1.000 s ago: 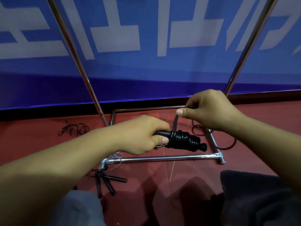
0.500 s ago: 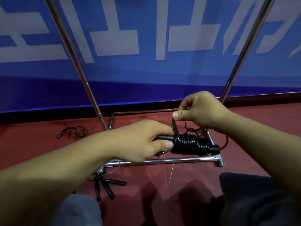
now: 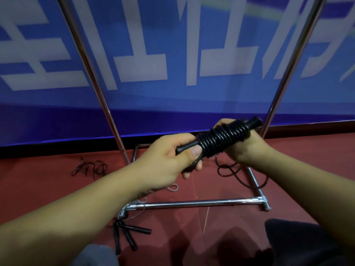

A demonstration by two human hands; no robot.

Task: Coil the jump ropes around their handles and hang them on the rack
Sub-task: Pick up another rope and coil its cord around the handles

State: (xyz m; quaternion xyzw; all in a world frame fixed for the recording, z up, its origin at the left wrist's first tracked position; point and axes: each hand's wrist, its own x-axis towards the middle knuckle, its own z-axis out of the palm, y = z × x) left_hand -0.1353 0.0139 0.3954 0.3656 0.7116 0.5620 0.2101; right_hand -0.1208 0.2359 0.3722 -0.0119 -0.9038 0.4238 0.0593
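Hands (image 3: 169,158) (image 3: 247,148) grip coiled jump rope (image 3: 221,140); tail end seemingly loose.

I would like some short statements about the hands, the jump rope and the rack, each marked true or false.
1. The left hand grips one end of the handles. True.
2. The black rope is coiled around the handles. True.
3. The coiled jump rope hangs on the rack. False: both hands hold it above the floor.
4. The right hand rests flat on the floor. False: it holds the coiled end.
5. Another jump rope lies on the floor near the rack's base. True.
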